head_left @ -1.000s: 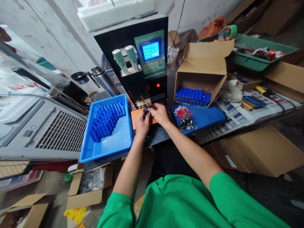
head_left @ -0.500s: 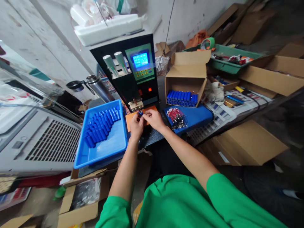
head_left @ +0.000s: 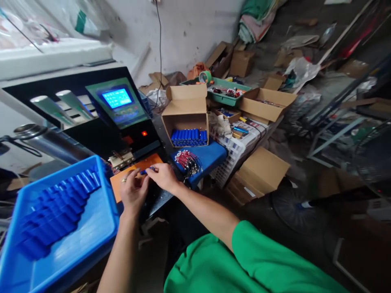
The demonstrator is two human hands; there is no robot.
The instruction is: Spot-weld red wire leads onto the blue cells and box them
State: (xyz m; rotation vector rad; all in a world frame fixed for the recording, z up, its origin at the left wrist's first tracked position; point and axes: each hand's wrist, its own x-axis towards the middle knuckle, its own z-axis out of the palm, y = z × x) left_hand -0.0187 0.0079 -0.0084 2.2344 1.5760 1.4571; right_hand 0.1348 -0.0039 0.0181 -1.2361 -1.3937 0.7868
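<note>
The right hand point(head_left: 162, 176) pinches one blue cell point(head_left: 147, 171) between thumb and fingertips, which cover its right end; what shows of it is a small, blurred stub. The left hand point(head_left: 134, 188), with a ring on one finger, curls close beside the cell's other end; whether its fingertips touch the cell cannot be told. The cell is over the right part of the orange board point(head_left: 117, 187), whose near edge is partly hidden behind the hands. Just beyond, the machine point(head_left: 94, 136) has its metal tips point(head_left: 122, 157) smeared by blur, and the writing on its lit screen point(head_left: 116, 98) is unreadable. Left of the board, the tray point(head_left: 79, 238) is cut off at its near left corner; the cells along its far and left edges blur together. Its far edge hides part of a flask point(head_left: 58, 142). To the right, tangled wires point(head_left: 187, 162) lie at the pad's point(head_left: 214, 154) left end; beyond, a box point(head_left: 185, 99) holds stacked cells, the lower ones hard to separate.
</note>
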